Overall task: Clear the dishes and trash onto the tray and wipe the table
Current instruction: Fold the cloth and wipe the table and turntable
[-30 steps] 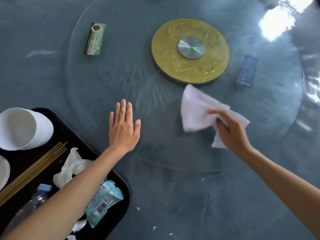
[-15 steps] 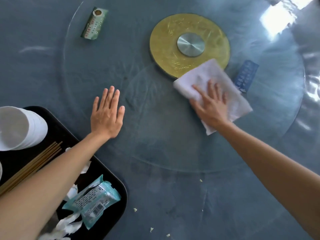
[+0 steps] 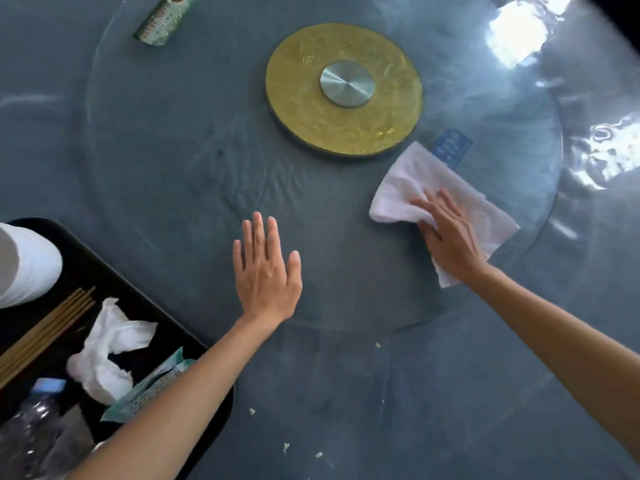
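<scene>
My right hand (image 3: pixel 446 233) presses flat on a white cloth (image 3: pixel 408 185) spread on the glass turntable (image 3: pixel 173 161), just below and right of the gold hub (image 3: pixel 343 91). My left hand (image 3: pixel 265 271) lies flat and open on the glass, fingers together, holding nothing. The black tray (image 3: pixel 214 386) sits at the lower left with white bowls (image 3: pixel 24 268), wooden chopsticks (image 3: pixel 45 330), crumpled tissue (image 3: pixel 107 344), a teal wrapper (image 3: pixel 149 389) and a plastic bottle (image 3: pixel 31 420). My left forearm crosses over the tray's near corner.
A green and white packet (image 3: pixel 162 20) lies on the glass at the far left. A blue packet (image 3: pixel 452 147) peeks out from behind the cloth. Small white crumbs (image 3: pixel 285 446) dot the grey tablecloth near me. Bright window glare shows at the far right.
My right hand has slid the cloth from the hub's edge down and to the right. My left hand has stayed flat on the glass while the view shifted.
</scene>
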